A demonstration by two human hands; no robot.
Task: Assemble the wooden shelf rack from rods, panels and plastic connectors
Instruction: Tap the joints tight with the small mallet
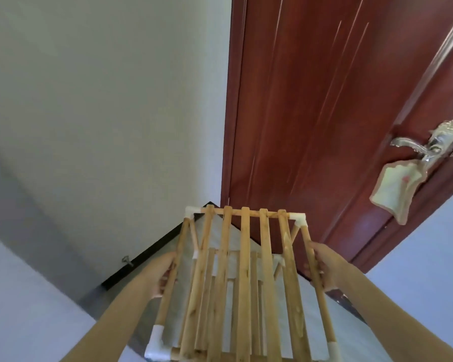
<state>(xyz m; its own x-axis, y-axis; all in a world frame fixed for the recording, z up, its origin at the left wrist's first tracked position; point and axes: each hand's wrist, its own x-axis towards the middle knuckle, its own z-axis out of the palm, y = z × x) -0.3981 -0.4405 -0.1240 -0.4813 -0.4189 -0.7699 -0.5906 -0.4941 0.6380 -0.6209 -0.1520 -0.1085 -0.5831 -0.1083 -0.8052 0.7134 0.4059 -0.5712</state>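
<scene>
Two bare forearms enter from the lower edge, one on each side of the wooden shelf rack (242, 283). Left hand (164, 275) and right hand (322, 265) are ungloved. No sleeve, watch, ring or bracelet shows on either arm. Fingers nearest the rack are partly hidden and blurred.

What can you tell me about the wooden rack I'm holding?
The rack is pale wood: round rods joined at the corners by white plastic connectors, with five flat slats across the top and a second slatted shelf below. The left hand and right hand each grip a side rod, near a red-brown door.
</scene>
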